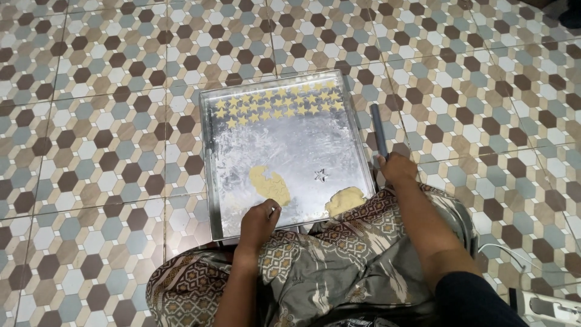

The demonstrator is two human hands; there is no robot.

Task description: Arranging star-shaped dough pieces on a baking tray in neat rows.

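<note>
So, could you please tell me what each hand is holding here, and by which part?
The right hand grips the grey rod by its near end. The left hand rests at the metal tray's near edge, by the flattened dough; any hold cannot be told.

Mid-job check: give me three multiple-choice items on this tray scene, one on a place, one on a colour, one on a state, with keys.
1. Where are the star-shaped dough pieces?
A. far end of the metal tray
B. on the floor
C. on the lap

2. What colour is the rolling pin?
A. red
B. grey
C. yellow

3. What is the right hand doing?
A. gripping the pin's end
B. lying flat on the tray
C. raised in the air

Key: 1 A, rows lie along the far rim; 2 B, the rod is grey; 3 A, fingers close round its near end.
</note>
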